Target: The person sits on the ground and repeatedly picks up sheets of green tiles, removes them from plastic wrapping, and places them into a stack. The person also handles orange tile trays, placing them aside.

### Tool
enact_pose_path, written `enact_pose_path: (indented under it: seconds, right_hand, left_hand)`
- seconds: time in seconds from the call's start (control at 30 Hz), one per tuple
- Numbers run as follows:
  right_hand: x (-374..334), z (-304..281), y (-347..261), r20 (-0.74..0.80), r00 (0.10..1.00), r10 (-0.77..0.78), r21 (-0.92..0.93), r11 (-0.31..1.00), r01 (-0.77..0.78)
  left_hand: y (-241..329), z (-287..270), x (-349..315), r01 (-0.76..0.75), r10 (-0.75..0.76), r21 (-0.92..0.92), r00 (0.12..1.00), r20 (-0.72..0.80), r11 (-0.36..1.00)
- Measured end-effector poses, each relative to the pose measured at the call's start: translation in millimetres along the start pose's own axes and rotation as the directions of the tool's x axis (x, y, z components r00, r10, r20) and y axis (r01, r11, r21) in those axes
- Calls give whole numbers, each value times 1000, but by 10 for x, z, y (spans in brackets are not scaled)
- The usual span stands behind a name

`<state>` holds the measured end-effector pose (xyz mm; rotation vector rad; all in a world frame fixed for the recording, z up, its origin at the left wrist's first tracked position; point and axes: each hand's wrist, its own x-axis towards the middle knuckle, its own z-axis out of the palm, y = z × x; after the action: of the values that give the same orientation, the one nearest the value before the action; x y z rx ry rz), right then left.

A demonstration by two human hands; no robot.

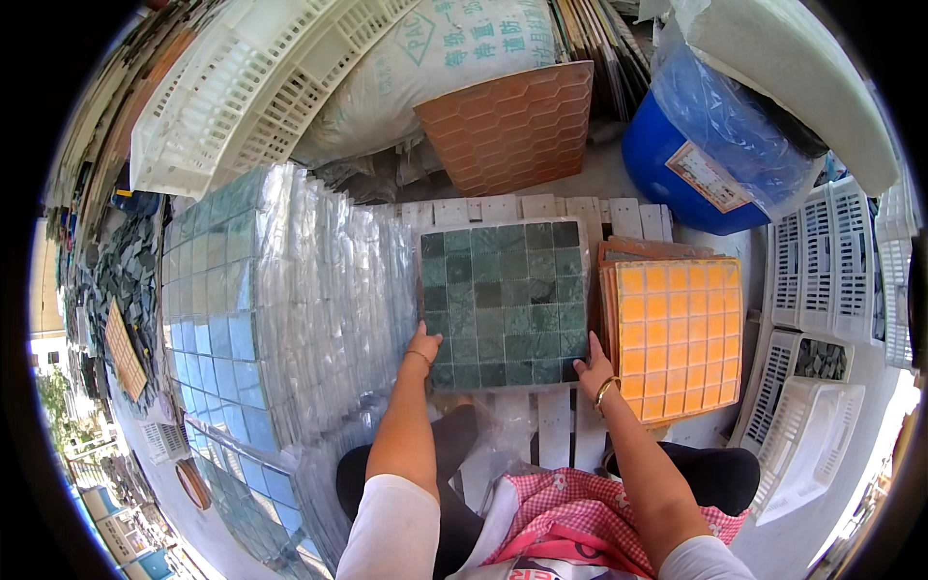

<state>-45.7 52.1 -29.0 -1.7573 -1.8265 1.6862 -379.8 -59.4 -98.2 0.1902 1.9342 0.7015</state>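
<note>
A square sheet of dark green mosaic tiles point(504, 307) is in front of me, its small squares set in a grid. My left hand point(422, 346) grips its lower left edge, thumb over the face. At the lower right corner my right hand point(594, 367) holds the opposite edge, also with the thumb on top; the fingers underneath are hidden. Left of the sheet stands a long row of upright mosaic sheets wrapped in clear plastic point(329, 309). Close to my right hand is a stack of orange grid moulds point(680, 333).
Slatted white boards point(554, 425) lie beneath. A brown hexagon-patterned mould point(512, 126) leans behind, by a white sack point(445, 68). A blue barrel point(677, 155) stands far right. White plastic crates point(807, 440) line the right; another white crate point(208, 126) is far left, near loose tile pieces point(121, 280).
</note>
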Motion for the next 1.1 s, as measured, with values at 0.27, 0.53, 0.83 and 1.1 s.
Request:
enact_pose_path:
  seconds: [0.27, 0.53, 0.83, 1.1]
  right_hand:
    - [-303, 279, 101, -270, 963, 6, -211, 975, -65]
    - [-339, 103, 119, -12, 998, 57, -176, 983, -58]
    - [-360, 72, 295, -70, 994, -88, -99, 992, 81]
    - [-980, 64, 552, -277, 854, 440, 679, 719, -150]
  left_hand:
    - [-234, 275, -245, 253, -111, 323, 910, -399, 912]
    - [-321, -52, -205, 449, -389, 262, 886, -250, 854]
    - [-358, -137, -294, 463, -435, 230, 885, -164, 856]
    - [-530, -258, -80, 273, -362, 754, 931, -50, 597]
